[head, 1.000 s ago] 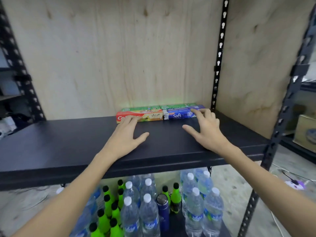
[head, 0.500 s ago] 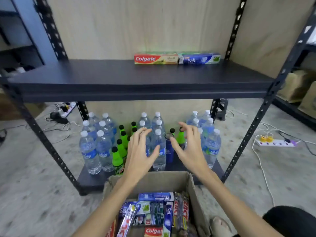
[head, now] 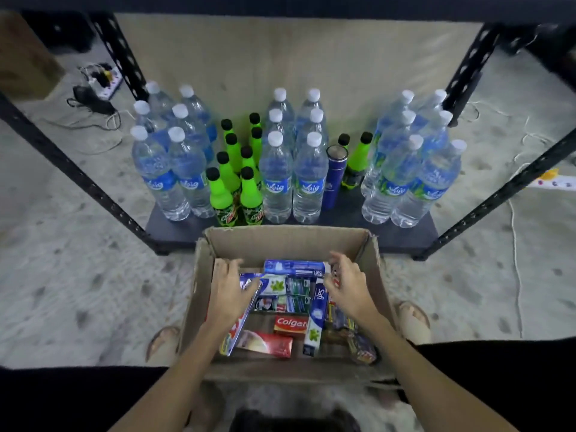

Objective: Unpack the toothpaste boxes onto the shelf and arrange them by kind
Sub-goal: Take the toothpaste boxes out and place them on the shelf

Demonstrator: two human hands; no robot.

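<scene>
An open cardboard box [head: 290, 241] stands on the floor in front of me, with several toothpaste boxes lying loose inside. Among them are a blue Safi box [head: 294, 267] across the far end, another blue Safi box [head: 316, 319] lying lengthwise, and red Colgate boxes [head: 290, 325]. My left hand [head: 229, 291] is inside at the left wall, wrapped over a slanted red, white and blue toothpaste box [head: 238, 330]. My right hand [head: 347, 286] is inside at the right, fingers curled beside the far blue box's end. What they touch is hidden.
The bottom shelf [head: 402, 238] just beyond the box carries several water bottles [head: 307, 179], green soda bottles [head: 251, 198] and a blue flask [head: 333, 179]. The upper shelf's edge [head: 280, 4] runs along the top. Cables and power strips [head: 103, 82] lie on the floor. My feet flank the box.
My view dropped from the upper shelf to the cardboard box. Both hands left the shelf, came down and went into the box among the toothpaste boxes.
</scene>
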